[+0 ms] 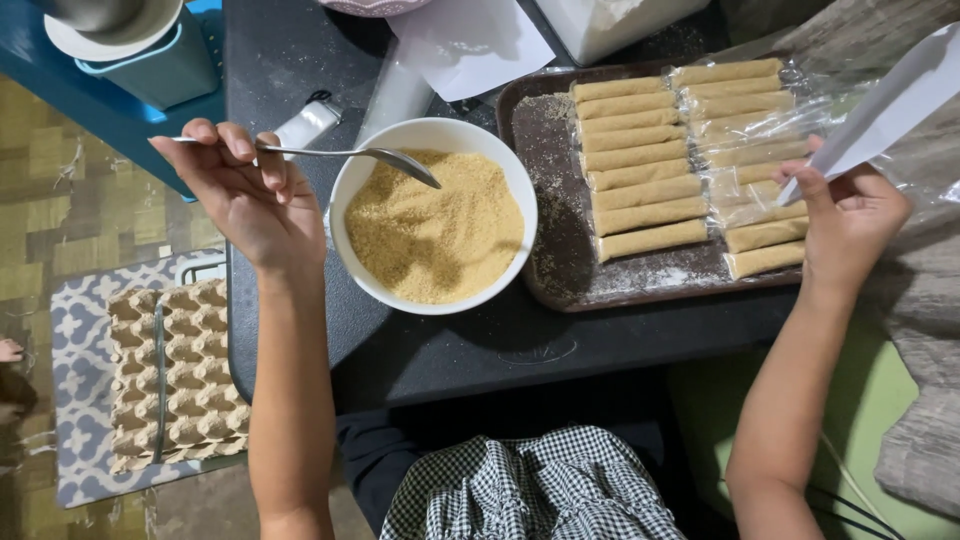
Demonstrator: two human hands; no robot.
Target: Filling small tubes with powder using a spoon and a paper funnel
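Observation:
My left hand holds a metal spoon by its handle, the spoon's tip over the rim of a white bowl filled with golden breadcrumbs. My right hand grips the corner of a clear plastic bag at the right. Between them a dark brown tray carries two rows of pale rolled sticks; the right row lies under clear plastic.
The bowl and tray rest on a dark table. White paper and a white container sit at the far edge. An empty cardboard egg tray lies on a patterned mat on the floor, left. A teal container stands top left.

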